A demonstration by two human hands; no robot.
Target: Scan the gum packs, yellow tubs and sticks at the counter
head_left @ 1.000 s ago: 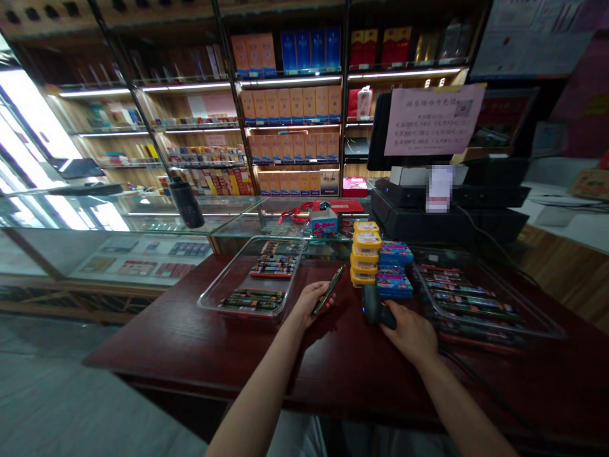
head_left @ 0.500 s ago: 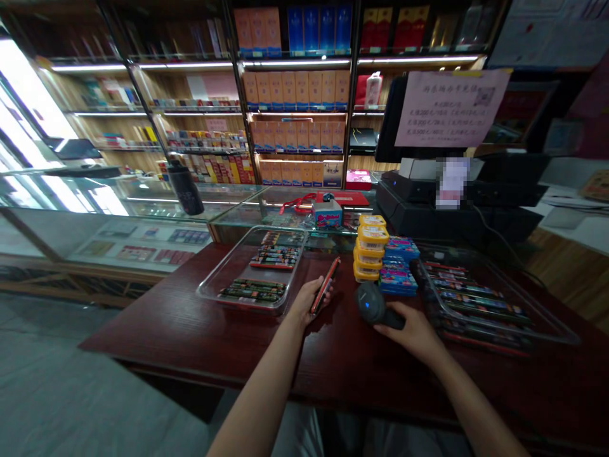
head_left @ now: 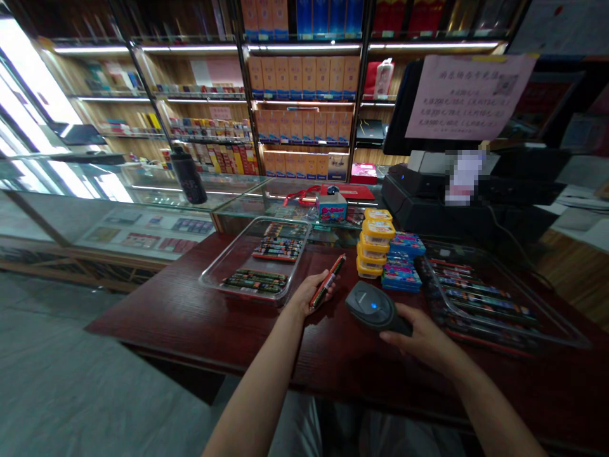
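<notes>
My left hand point(head_left: 308, 294) is closed around a slim, stick-shaped packet point(head_left: 328, 282) with a dark label and red edges, held slanting above the table. In my right hand point(head_left: 425, 335) is a dark grey barcode scanner point(head_left: 373, 306); a blue light glows on top of it, and its head points left toward the packet, with a gap between them. Left of my left hand lies a clear plastic tray point(head_left: 205, 279) with several similar slim packets point(head_left: 257, 280) in rows. Beyond the scanner stand stacked yellow tubs point(head_left: 375, 244) beside blue packs point(head_left: 402, 261).
Another clear tray point(head_left: 566, 335), with more slim packets, lies at the right of the brown table point(head_left: 157, 311). Behind are a glass counter point(head_left: 238, 198), a small blue box point(head_left: 332, 209), a black bottle point(head_left: 189, 176) and a monitor point(head_left: 404, 120) bearing a pink sheet.
The scanner has swung left and shows more of its top, its head nearer the packet. The slim packet has turned to show more of its label. My view has shifted slightly.
</notes>
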